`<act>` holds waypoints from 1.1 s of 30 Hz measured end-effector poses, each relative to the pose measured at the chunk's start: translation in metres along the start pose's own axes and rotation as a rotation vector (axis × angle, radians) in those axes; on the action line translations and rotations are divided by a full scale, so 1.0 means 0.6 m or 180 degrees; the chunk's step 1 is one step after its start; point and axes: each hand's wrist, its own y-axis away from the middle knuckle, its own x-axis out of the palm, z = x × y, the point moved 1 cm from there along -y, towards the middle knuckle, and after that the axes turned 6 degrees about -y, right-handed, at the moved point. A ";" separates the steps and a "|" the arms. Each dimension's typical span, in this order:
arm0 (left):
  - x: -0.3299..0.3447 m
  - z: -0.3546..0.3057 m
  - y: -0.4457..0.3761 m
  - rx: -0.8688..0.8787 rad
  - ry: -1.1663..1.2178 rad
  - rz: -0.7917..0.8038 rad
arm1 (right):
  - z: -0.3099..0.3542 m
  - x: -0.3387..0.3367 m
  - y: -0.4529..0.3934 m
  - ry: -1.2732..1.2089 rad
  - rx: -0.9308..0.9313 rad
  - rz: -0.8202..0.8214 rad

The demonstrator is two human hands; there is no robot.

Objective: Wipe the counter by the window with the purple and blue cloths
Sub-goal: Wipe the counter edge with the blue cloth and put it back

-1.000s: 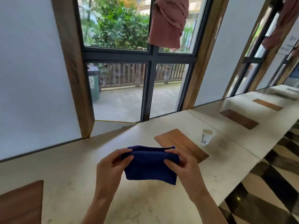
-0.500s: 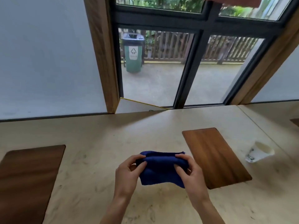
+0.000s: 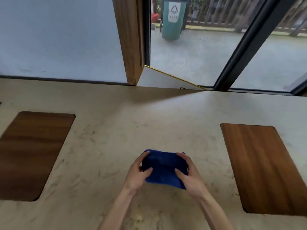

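Blue cloth sits folded, pinched between the left hand and right hand above the pale bench; wiping looks unstarted, no purple cloth visible.

Both hands grip a folded blue cloth over the beige counter: left hand on its left edge, right hand on its right edge.

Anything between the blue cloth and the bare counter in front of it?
Nothing visible. Both hands, left and right, hold the blue cloth over open counter. The two wooden boards lie off to either side.
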 end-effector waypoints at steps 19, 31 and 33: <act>-0.101 0.071 -0.073 0.0201 -0.3370 -0.0333 | -0.032 0.074 -0.056 0.3286 -0.0946 -0.0278; -0.253 0.133 -0.157 0.0529 -0.4180 -0.1120 | -0.177 0.238 0.032 0.4067 -0.1680 0.0220; -0.250 0.134 -0.157 0.0537 -0.4197 -0.1134 | -0.207 0.257 0.071 0.4367 -0.1976 0.0457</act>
